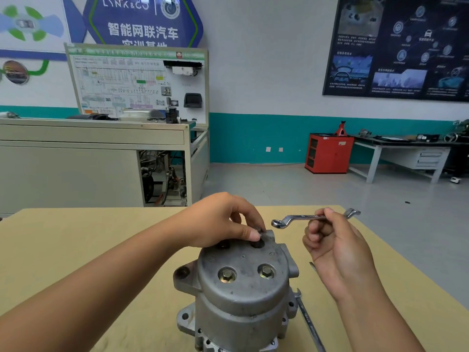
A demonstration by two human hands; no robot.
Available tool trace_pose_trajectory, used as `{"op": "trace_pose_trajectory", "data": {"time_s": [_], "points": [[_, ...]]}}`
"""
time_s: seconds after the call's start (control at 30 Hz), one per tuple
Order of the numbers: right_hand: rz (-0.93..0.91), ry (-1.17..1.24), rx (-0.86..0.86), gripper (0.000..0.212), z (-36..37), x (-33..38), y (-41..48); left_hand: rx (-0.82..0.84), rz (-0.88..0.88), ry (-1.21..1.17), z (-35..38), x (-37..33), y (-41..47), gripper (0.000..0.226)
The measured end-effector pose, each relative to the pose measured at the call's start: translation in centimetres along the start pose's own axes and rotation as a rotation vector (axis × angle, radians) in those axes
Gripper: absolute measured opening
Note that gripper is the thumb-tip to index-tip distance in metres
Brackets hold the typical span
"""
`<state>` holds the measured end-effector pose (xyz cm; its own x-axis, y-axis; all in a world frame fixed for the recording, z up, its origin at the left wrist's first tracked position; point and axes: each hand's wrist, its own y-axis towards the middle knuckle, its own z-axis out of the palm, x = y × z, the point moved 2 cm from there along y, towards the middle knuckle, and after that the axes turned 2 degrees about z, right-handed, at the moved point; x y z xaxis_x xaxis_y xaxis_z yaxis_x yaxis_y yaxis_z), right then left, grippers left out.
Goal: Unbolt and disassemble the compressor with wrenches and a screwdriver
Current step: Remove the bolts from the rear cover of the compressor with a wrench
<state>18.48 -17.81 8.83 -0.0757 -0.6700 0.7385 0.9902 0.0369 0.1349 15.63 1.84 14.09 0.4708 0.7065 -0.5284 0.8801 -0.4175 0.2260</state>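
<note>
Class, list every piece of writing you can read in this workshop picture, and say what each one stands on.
"LYNK&CO": top of the blue wall sign.
"智能网联汽车": same sign; the line beneath is half hidden by the training board.
"HV": training board header; the rest is too small.
Text on the dark poster: too small.
Stampings on the held wrench and the table wrench: blurred.
</note>
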Motion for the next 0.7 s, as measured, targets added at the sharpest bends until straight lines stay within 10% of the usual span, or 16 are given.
{"op": "trace_pose_trajectory", "data": {"time_s": [0.4,0.7], "points": [[0.037,-0.022,0.023,0.026,0.0,-1.6,-0.5,-0.495,-0.393,-0.604,-2.3,7.8,-8.8,0.019],[0.089,-0.062,0.039,0.027,0.8,-2.2,-1.4,-0.281,-0.781,0.156,5.8,17.7,-17.0,0.017]]}}
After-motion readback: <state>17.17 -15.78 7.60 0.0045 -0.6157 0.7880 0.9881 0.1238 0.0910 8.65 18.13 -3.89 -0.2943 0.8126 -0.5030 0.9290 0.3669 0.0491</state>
